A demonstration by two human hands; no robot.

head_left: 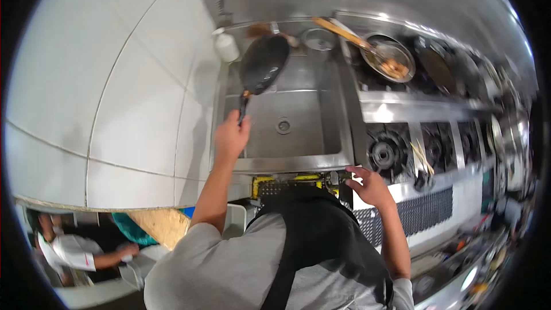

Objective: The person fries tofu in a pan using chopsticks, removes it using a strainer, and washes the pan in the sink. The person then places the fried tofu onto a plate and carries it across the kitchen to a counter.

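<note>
My left hand (232, 135) is wrapped round the dark handle of a black frying pan (264, 66). The pan is held over the back left part of a steel sink (275, 163), its handle pointing toward me. Low at the sink's front right corner is my right hand (371, 186), with its fingers apart and nothing seen in it. A round metal fitting (333, 179) under the sink edge is close to those fingertips; I cannot tell whether they touch the front rim.
A white pump bottle (226, 46) stands at the back left corner. On the right is a stove (385, 155), with a pan of food (395, 68) and a wooden-handled utensil (344, 32) in it. Another person (72, 251) works at lower left, behind the tiled wall (138, 109).
</note>
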